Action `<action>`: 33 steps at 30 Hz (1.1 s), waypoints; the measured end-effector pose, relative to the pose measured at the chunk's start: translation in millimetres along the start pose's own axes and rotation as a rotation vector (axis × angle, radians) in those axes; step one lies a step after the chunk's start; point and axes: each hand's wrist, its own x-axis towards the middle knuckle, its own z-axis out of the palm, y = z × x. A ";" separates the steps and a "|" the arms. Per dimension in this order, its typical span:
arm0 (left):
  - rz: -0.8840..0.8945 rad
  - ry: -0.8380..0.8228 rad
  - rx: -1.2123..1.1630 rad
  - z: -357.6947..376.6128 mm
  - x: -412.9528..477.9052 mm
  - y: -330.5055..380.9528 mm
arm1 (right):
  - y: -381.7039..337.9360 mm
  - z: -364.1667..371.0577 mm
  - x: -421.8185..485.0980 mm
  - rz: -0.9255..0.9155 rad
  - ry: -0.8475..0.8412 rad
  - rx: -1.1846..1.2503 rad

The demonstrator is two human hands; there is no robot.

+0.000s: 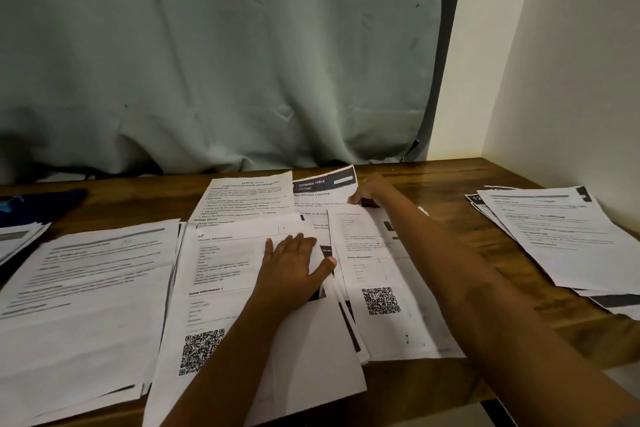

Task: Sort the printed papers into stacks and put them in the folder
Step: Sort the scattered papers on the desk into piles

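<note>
Printed papers cover the wooden table. My left hand lies flat, fingers spread, on a sheet with a QR code in the middle. My right hand reaches further back and pinches the top edge of another QR-code sheet lying to the right of the first. Behind them lie a text page and a page with a dark header reading "dressing table". A stack of text pages sits at the left, another stack at the right. A dark blue folder lies at the far left.
A grey-green curtain hangs behind the table. A cream wall closes the right side. A further pile of sheets pokes in at the left edge beside the folder. The table's front edge runs along the bottom right.
</note>
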 end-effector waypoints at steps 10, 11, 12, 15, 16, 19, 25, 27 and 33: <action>0.011 0.015 -0.008 -1.9 -2.9 0.7 | -23.7 -31.0 1.3 -0.138 0.326 0.609; 0.011 0.016 -0.005 -2.1 -3.4 0.9 | -25.1 -36.3 0.8 -0.140 0.362 0.646; 0.010 0.017 -0.002 -2.0 -3.9 1.1 | -26.1 -41.5 0.2 -0.138 0.394 0.688; 0.001 0.013 -0.001 -3.1 -4.5 2.5 | -28.4 -56.5 -1.2 -0.128 0.453 0.815; 0.000 0.013 0.001 -3.7 -4.4 3.3 | -29.3 -61.7 -2.8 -0.133 0.464 0.868; -0.005 0.015 0.006 -4.3 -4.1 4.4 | -31.2 -76.9 -11.9 -0.147 0.522 1.015; -0.025 0.029 -0.028 -2.3 -1.6 2.6 | -31.2 -104.5 -26.9 -0.158 0.568 1.354; -0.024 0.050 -0.059 -1.9 -3.0 2.3 | -29.5 -110.6 -32.5 -0.132 0.631 1.375; -0.096 0.164 -0.496 -5.7 -1.5 1.7 | -8.8 -105.6 -49.4 -0.099 0.642 1.135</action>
